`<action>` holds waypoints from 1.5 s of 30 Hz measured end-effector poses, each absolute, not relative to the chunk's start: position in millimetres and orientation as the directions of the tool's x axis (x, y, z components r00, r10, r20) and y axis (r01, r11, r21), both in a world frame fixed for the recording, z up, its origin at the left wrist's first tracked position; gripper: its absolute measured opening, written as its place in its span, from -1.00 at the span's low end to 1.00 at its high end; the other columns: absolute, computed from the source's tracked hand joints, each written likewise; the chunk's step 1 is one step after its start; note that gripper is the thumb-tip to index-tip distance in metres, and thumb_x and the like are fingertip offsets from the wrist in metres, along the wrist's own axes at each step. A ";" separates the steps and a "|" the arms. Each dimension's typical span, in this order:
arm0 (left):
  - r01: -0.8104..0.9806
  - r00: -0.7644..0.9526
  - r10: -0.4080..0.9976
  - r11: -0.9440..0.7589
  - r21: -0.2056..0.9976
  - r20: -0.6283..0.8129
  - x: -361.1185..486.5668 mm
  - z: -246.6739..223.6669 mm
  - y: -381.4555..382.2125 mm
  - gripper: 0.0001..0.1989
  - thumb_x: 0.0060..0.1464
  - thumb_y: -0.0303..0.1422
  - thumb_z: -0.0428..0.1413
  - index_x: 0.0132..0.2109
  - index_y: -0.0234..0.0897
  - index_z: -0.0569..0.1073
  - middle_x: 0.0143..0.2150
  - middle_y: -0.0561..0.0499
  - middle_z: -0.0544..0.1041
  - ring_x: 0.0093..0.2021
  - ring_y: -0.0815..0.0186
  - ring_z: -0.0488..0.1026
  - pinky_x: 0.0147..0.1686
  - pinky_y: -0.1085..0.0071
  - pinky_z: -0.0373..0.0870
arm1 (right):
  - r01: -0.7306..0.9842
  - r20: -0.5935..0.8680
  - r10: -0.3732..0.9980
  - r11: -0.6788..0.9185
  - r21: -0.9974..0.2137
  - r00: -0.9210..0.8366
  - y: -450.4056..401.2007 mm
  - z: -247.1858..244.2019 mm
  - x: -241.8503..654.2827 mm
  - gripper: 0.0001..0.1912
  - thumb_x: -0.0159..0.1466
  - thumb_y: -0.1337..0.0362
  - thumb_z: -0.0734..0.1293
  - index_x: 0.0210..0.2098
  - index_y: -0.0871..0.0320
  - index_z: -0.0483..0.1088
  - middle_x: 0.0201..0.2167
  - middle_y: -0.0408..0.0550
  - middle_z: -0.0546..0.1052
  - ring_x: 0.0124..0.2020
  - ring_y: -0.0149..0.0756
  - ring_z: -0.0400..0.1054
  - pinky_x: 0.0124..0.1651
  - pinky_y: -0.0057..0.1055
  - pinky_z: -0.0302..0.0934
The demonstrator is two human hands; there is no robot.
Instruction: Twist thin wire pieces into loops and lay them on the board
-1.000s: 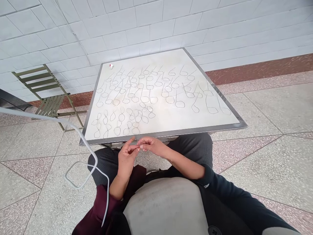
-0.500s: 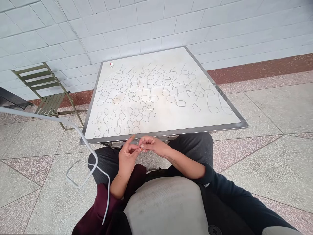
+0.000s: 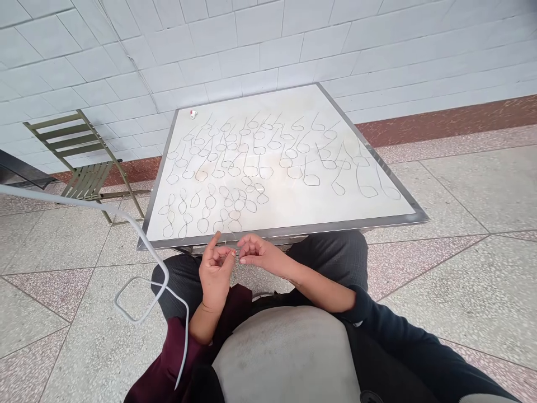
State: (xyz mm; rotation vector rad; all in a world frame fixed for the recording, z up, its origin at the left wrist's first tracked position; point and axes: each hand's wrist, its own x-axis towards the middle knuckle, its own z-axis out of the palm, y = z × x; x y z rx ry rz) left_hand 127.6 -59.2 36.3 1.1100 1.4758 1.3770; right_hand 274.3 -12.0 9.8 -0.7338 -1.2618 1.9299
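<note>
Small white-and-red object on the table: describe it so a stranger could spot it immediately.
Find the grey-rimmed white table beside the pale block wall. Go to its far left corner, nearest the green slatted chair. The small white-and-red object there is compact and solid-looking, unlike the thin wire loops across the tabletop.

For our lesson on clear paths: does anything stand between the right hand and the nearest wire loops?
Only the table's grey front edge lies between the right hand and the nearest wire loops; nothing else visible blocks the way.

Thin wire (image 3: 226, 242), details too small; held in left fingers (image 3: 231, 254)
</note>
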 end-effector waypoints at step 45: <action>-0.035 -0.201 0.979 0.022 0.999 -0.029 123.5 26.1 -58.9 -0.48 0.04 -0.40 0.20 0.17 -0.23 0.33 -0.44 0.16 0.44 -0.49 0.49 0.38 -0.34 0.53 0.37 | -0.012 -0.119 0.909 -0.135 -0.991 -0.398 -44.9 -4.8 260.2 -0.88 0.25 0.29 0.17 -0.22 0.11 0.27 -0.55 -0.28 0.25 -0.62 -0.48 0.15 -0.50 -0.48 0.19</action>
